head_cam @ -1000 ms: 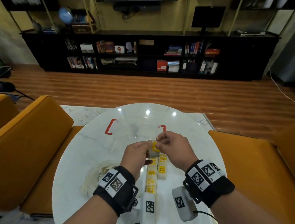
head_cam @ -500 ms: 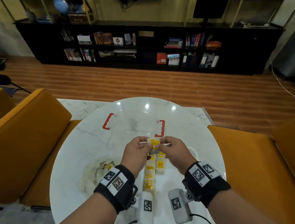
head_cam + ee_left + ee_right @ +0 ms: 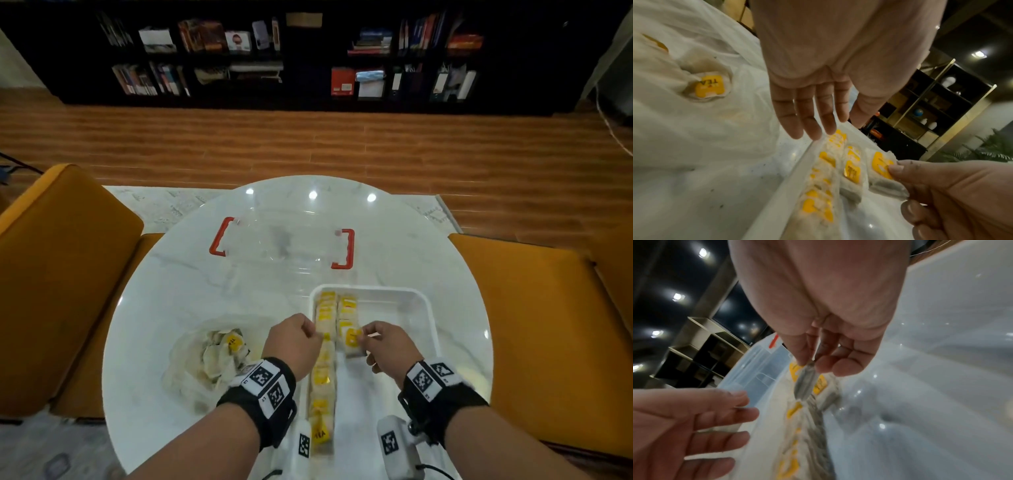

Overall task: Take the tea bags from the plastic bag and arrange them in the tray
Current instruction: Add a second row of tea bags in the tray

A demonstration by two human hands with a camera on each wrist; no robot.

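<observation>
Your right hand [image 3: 385,346] pinches one tea bag [image 3: 351,341] between thumb and fingertips, holding it by its near edge so the yellow label faces up and the bag hangs low over the tray [image 3: 426,308]. That grip leaves the far end free to be laid flat against the bags already there. Two rows [image 3: 327,363] run near to far along the tray's left side, labels up; the left row looks the longer, reaching toward you, so the bag you hold seems meant for the near end of the shorter right row.

Your left hand [image 3: 294,342] holds nothing. In the wrist view its fingers [image 3: 807,113] are straight and relaxed, hovering just above the tray's left rim, probably to steady or nudge the rows while the new bag goes down.

The plastic bag [image 3: 205,363] lies crumpled on the table [image 3: 171,291] to the left of the tray, and at least one labelled bag still shows through it, so more remain to fetch. A clear lid with red clips [image 3: 281,245] sits at the far side, apart from the work.
</observation>
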